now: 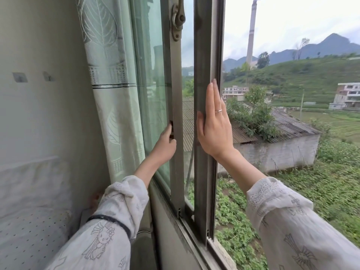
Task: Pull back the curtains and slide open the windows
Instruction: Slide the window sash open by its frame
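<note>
A pale green leaf-patterned curtain (115, 90) hangs gathered at the left against the wall. Two grey metal sliding window sashes overlap in the middle. My left hand (165, 145) grips the inner sash's upright frame (176, 106), fingers hooked in its small pull recess. My right hand (214, 125), wearing a ring, lies flat with fingers straight against the outer sash's upright frame (204, 55), thumb around its inner edge. To the right of that frame the window stands open to the outside.
A latch (177, 18) sits high on the inner sash frame. The bottom track and sill (196, 236) run diagonally toward me. A white wall with two stick-on hooks (19, 77) is on the left, dotted bedding (29, 230) below. Outside lie roofs, greenery, a chimney.
</note>
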Demonstrator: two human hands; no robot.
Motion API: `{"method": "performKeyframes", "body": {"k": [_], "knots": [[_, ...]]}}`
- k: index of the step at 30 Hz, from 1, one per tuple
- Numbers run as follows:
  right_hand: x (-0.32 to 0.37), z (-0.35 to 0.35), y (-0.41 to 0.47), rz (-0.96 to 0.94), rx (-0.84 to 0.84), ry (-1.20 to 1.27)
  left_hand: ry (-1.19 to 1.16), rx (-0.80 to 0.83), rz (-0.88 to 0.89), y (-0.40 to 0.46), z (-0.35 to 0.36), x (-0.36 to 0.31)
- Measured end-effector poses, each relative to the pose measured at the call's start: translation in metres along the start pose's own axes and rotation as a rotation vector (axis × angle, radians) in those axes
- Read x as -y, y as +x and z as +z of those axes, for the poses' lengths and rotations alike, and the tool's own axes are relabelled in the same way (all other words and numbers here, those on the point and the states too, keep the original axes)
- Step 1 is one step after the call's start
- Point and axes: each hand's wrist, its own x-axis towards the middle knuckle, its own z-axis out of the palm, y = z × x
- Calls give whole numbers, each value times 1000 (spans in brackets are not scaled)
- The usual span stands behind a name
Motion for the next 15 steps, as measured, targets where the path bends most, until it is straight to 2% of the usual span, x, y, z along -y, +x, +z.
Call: {"method": "performKeyframes", "body": {"k": [7, 15], "knots": [[8, -11, -19, 50, 160, -114, 106, 150, -116, -24, -5, -3], [25, -44, -52, 159, 457, -332, 248, 317, 3, -58, -8, -12]]}}
